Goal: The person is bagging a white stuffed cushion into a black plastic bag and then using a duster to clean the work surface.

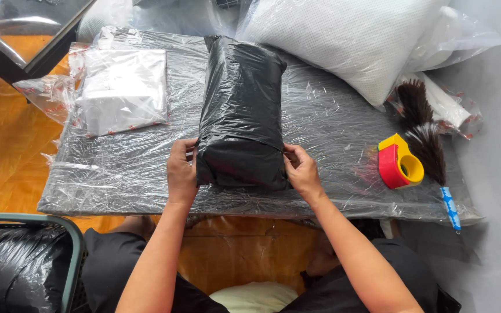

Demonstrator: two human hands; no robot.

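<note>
Gripping the near end of a black plastic-wrapped parcel [240, 113], the left hand [181, 172] presses flat against its left side with fingers curled onto the wrap, while the right hand [300, 168] pinches the wrap at the right corner, though what sits under those fingertips is hard to make out. The parcel lies lengthwise in the middle of a low table [331, 124] covered in clear film. A red and yellow tape dispenser [399, 163] sits to the right beside a dark feather duster [421, 130]; a clear bag of white cloth [122, 88] lies to the left.
</note>
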